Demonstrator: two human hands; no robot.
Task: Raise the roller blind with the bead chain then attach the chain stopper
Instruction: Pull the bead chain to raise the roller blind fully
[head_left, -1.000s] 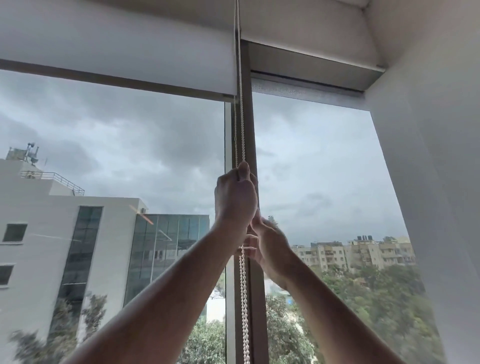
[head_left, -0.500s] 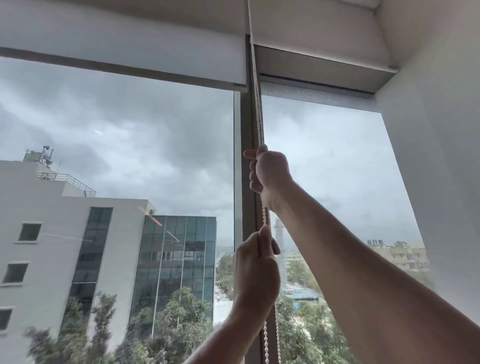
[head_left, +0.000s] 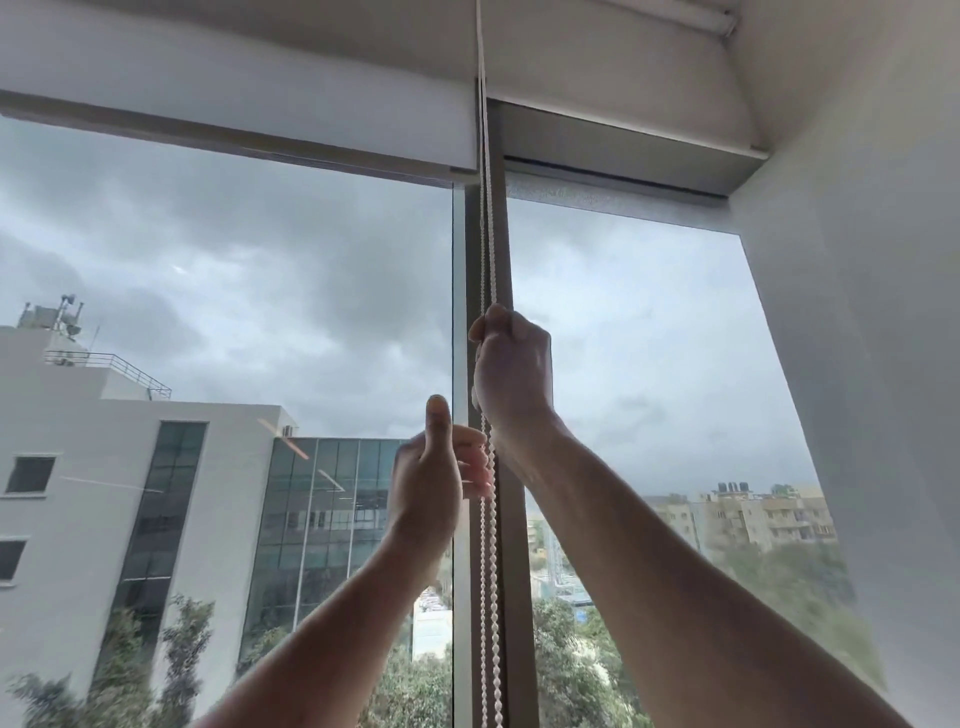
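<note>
At frame centre the right hand (head_left: 511, 371) is closed around the chain (head_left: 488, 234); the left hand (head_left: 434, 475) is loose, fingers half open beside it. The thin, light, slippery beads seem to need a full fist.

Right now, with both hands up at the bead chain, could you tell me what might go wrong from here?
The left hand is open beside the bead chain, so only the right hand grips it; if that grip slips, the blind could drop back.

The roller blind is already near the top; further pulling might jam it against its housing.

No chain stopper is visible, so releasing the chain to fetch one could lose the height.
</note>
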